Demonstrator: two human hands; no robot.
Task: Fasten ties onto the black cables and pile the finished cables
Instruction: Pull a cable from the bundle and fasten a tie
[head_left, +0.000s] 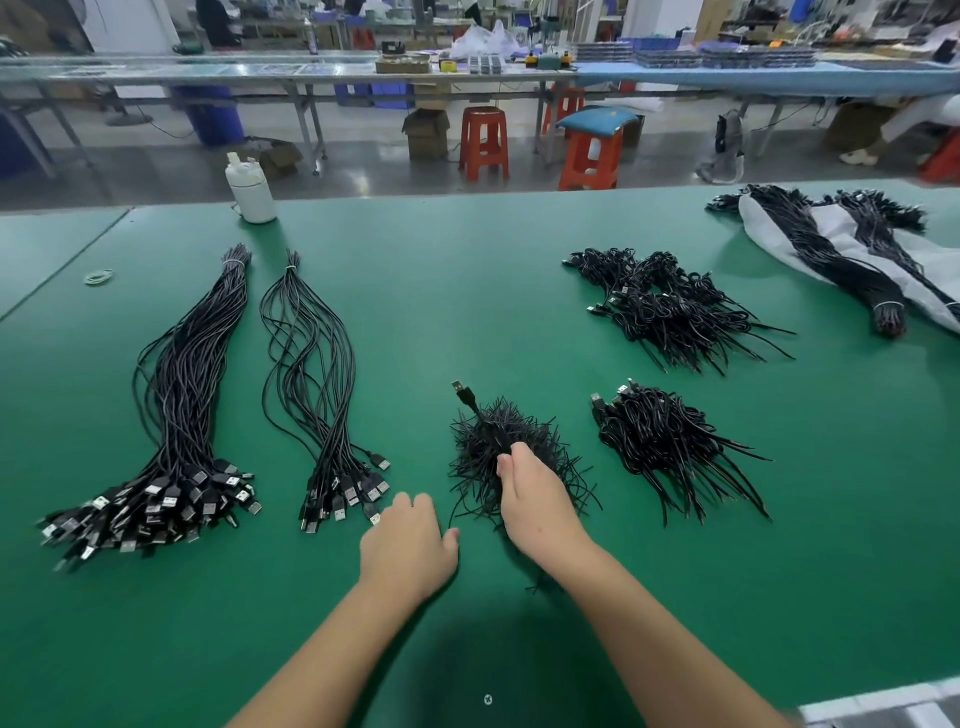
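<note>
A loose heap of black ties (488, 452) lies at the middle of the green table (415, 291). My right hand (535, 499) rests on that heap and pinches a black cable (475, 410) whose USB plug points away from me. My left hand (408, 545) lies palm down on the table just left of the heap, holding nothing. Two long bundles of untied black cables lie to the left, the thick one (182, 415) and the thinner one (322, 395). Two piles of coiled, tied cables sit to the right, one near (670, 441) and one farther (670, 306).
A white bottle (251, 187) stands at the table's far edge. A few rubber bands (98, 277) lie far left. More cable bundles rest on a white bag (852, 244) at far right. Red stools and workbenches stand beyond the table.
</note>
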